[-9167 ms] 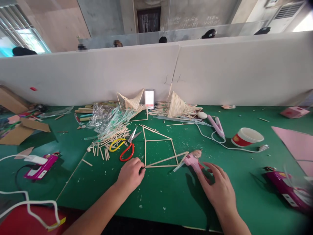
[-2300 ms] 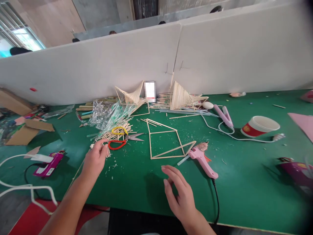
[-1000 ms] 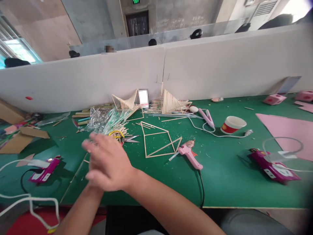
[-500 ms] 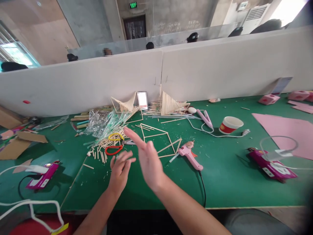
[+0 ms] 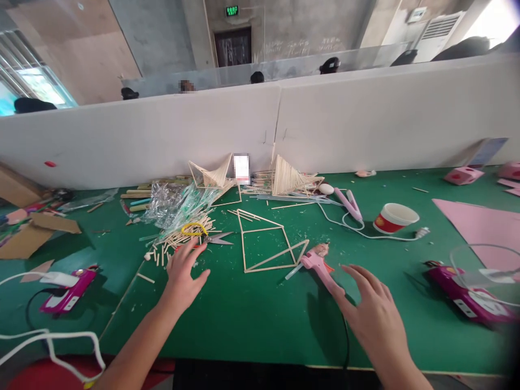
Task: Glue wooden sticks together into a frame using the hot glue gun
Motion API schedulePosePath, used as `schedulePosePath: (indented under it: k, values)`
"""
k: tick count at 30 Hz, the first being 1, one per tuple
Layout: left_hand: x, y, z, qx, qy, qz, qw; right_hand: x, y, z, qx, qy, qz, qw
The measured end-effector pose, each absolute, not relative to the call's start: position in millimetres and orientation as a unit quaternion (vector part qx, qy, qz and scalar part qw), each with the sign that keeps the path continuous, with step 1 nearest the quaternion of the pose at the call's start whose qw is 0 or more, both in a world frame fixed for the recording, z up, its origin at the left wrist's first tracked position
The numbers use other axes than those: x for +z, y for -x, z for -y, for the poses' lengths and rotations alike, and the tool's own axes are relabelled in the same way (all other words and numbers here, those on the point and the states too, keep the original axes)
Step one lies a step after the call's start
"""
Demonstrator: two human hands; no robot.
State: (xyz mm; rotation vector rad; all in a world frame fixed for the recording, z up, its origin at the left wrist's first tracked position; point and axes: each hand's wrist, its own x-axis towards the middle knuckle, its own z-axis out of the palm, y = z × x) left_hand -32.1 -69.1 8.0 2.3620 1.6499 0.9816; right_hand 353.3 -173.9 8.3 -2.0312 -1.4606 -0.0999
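My left hand point(image 5: 183, 276), fingers apart and holding nothing, reaches over the red handle of the scissors point(image 5: 219, 238); whether it touches them I cannot tell. The scissors' yellow handle and open blades show beyond my fingers. My right hand point(image 5: 374, 303) is open beside the pink glue gun point(image 5: 319, 265), its thumb close to the end of the gun's handle. A clear glue stick pokes out of the gun. Between my hands lies a frame of thin wooden sticks point(image 5: 263, 229), with a triangle of sticks at its right side.
Behind the scissors lie loose short sticks point(image 5: 162, 252) and clear plastic wrapping point(image 5: 166, 203). Two stick models point(image 5: 286, 176) stand by the white partition point(image 5: 162, 135). A paper cup point(image 5: 394, 219), a pink hair-iron-like tool point(image 5: 348, 205) and magenta power strips point(image 5: 467, 292) sit around.
My hands have moved apart: the right swung far right to the glue gun, and the left shifted slightly left and up over the scissors. The view has tilted a little.
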Motion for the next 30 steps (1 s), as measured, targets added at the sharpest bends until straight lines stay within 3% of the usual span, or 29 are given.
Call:
schedulePosePath:
  k: [2, 4, 15, 30]
  values:
    - [8.9, 28.8, 65.4, 0.314, -0.784, -0.533, 0.056, -2.0, -358.5, 171.8, -0.110, 0.764, 0.598, 0.216]
    - [9.8, 24.1, 63.9, 0.311, -0.782, -0.538, 0.052, -10.1, -359.4, 168.3, -0.125, 0.761, 0.610, 0.183]
    - [4.4, 33.9, 60.2, 0.264, -0.776, -0.573, 0.011, -13.7, -376.9, 156.2, -0.108, 0.742, 0.637, 0.178]
    - [16.0, 64.3, 44.5, 0.314, -0.741, -0.592, -0.043, -24.3, -418.5, 154.7, -0.076, 0.759, 0.604, 0.231]
